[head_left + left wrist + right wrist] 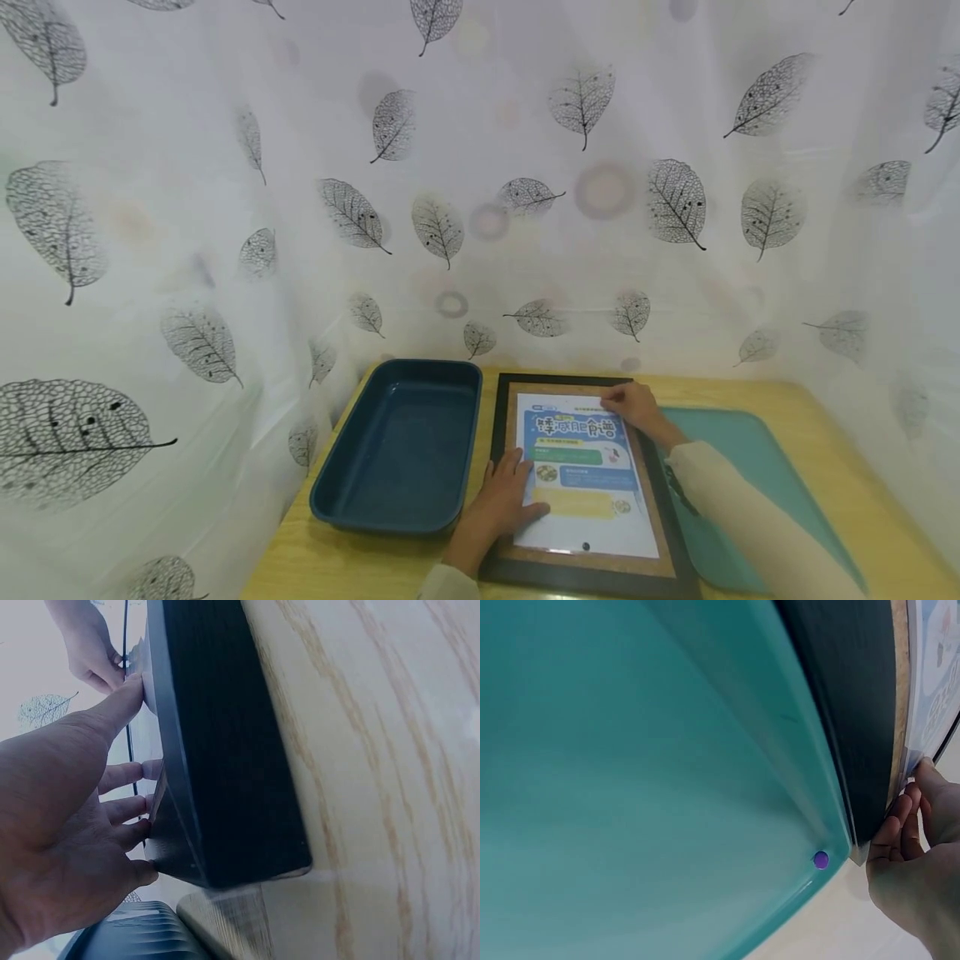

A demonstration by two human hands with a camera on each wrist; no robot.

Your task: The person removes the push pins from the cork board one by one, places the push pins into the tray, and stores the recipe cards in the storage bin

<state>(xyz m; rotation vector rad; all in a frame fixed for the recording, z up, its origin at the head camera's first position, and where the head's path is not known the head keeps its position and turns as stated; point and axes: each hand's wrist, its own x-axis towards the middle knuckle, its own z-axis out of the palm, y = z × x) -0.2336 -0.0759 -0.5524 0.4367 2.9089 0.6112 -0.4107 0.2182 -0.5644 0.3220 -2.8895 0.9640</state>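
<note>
A printed poster sheet [573, 533] lies on a cork board with a black frame [501, 408]. The right hand [637, 412] is at the sheet's upper right corner, thumb and fingertips drawn together there; the right wrist view shows the right hand [919, 840] pinching at the sheet's edge. Whether something small is also between the fingertips is hidden. Spread fingers of the left hand [504, 500] rest on the sheet's left edge, and the left hand [82, 795] reaches over the black frame in the left wrist view. A small dark round spot [586, 547] shows near the sheet's bottom edge.
A deep dark blue bin [397, 450] stands left of the board. To the right lies a teal tray [738, 450], partly under the right forearm, with a purple pin-like dot [821, 860] in its corner. A leaf-print curtain [487, 167] surrounds the wooden table [862, 450].
</note>
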